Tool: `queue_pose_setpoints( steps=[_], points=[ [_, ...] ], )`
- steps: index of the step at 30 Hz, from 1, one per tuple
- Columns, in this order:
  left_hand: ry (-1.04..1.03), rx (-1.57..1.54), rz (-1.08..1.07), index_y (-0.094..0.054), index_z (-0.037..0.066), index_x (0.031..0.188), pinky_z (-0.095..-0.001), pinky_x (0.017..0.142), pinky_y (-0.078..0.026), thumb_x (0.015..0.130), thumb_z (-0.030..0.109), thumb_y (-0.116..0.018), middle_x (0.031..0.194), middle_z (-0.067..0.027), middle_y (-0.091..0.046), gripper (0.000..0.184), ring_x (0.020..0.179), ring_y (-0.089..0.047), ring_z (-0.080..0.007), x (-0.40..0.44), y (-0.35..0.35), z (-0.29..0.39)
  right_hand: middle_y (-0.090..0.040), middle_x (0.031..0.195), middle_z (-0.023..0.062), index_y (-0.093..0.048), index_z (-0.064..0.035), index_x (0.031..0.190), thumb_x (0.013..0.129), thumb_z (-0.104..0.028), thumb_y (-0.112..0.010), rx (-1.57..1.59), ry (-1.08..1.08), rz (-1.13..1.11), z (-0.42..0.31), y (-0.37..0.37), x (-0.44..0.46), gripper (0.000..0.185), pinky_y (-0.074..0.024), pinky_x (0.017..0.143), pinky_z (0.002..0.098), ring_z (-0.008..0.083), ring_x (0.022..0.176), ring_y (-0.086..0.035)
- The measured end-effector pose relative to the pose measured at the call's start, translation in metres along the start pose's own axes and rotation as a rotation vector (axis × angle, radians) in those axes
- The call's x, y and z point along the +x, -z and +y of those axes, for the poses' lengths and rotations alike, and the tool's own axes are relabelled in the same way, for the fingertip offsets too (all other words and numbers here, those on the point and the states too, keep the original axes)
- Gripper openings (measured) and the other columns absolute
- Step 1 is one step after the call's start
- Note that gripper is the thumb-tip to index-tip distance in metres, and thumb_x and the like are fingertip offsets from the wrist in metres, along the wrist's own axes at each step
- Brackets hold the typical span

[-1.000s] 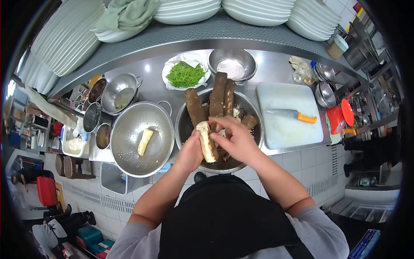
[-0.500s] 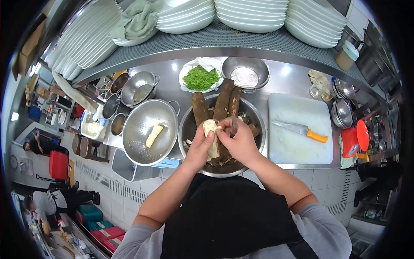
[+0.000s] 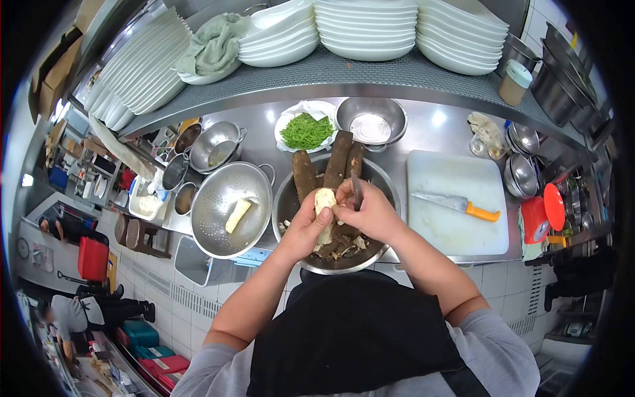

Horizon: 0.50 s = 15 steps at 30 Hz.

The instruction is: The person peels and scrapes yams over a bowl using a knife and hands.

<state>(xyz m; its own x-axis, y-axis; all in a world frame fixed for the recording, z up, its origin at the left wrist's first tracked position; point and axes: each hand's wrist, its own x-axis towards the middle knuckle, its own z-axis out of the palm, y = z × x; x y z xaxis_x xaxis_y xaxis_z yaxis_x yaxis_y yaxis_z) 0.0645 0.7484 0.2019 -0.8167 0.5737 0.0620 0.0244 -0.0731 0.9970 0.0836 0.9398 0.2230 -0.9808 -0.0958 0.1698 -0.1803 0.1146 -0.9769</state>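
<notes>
Looking down through the head camera, I have the left hand wrapped around a pale cream, peeled length of root, held over a wide round stainless-steel bowl, its blunt end showing above the thumb. My right hand is closed around a slim dark tool that pokes up past the fingers, while its thumb and fingertips meet the root's side; from this far off I cannot tell whether the tool's edge touches the flesh. Three thick, rough, brown-skinned roots lean on the bowl's far rim, and torn brown and cream peelings lie inside on the near side. Just left of the bowl, a round perforated steel colander holds one short, pale yellow peeled piece. To the right, a white rectangular cutting board carries a broad steel knife with an orange handle, lying flat, tip toward the bowl. Beyond the roots I see a white plate heaped with thin bright-green strips, and beside it another round steel bowl
</notes>
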Motion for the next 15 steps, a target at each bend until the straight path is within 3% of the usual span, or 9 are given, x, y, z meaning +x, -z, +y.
queue_pose_setpoints(
  steps=[3,9,11,15],
  points=[
    [0.011,-0.017,0.011,-0.037,0.003,0.145,-0.032,0.105,-0.039,0.105,0.044,-0.052,0.128,-0.0067,-0.054,0.059,0.12,-0.05,-0.0156,0.001,0.001,-0.002,-0.059,0.087,-0.0012,-0.06,-0.0021,0.099,0.088,-0.012,-0.074,0.215,-0.134,-0.101,0.001,0.003,0.002,0.02,-0.0472,0.069,0.0249,0.006,0.075,-0.054],
    [0.008,-0.045,0.008,-0.037,0.003,0.146,-0.0316,0.104,-0.04,0.106,0.041,-0.05,0.129,-0.0068,-0.053,0.057,0.12,-0.05,-0.015,-0.001,0.004,0.0,-0.058,0.087,-0.0015,-0.058,-0.0037,0.098,0.092,-0.013,-0.071,0.243,-0.075,-0.156,0.004,-0.002,0.003,0.018,-0.0473,0.07,0.0246,0.0062,0.076,-0.054],
    [0.009,-0.046,0.017,-0.036,0.003,0.146,-0.0317,0.104,-0.04,0.106,0.04,-0.05,0.129,-0.0067,-0.053,0.056,0.12,-0.05,-0.0149,-0.002,0.003,-0.002,-0.058,0.087,-0.0013,-0.055,-0.0048,0.096,0.093,-0.012,-0.069,0.124,0.1,-0.139,0.014,-0.006,0.004,0.016,-0.0475,0.069,0.0249,0.0074,0.077,-0.055],
    [0.095,-0.259,0.088,-0.038,0.004,0.146,-0.0329,0.103,-0.041,0.107,0.041,-0.046,0.128,-0.0074,-0.055,0.054,0.119,-0.052,-0.0167,-0.001,0.001,-0.008,-0.056,0.083,-0.0018,-0.053,-0.0053,0.094,0.094,-0.011,-0.068,0.165,0.067,-0.127,0.017,-0.011,0.005,0.016,-0.0476,0.068,0.0265,0.0092,0.074,-0.055]
  ],
)
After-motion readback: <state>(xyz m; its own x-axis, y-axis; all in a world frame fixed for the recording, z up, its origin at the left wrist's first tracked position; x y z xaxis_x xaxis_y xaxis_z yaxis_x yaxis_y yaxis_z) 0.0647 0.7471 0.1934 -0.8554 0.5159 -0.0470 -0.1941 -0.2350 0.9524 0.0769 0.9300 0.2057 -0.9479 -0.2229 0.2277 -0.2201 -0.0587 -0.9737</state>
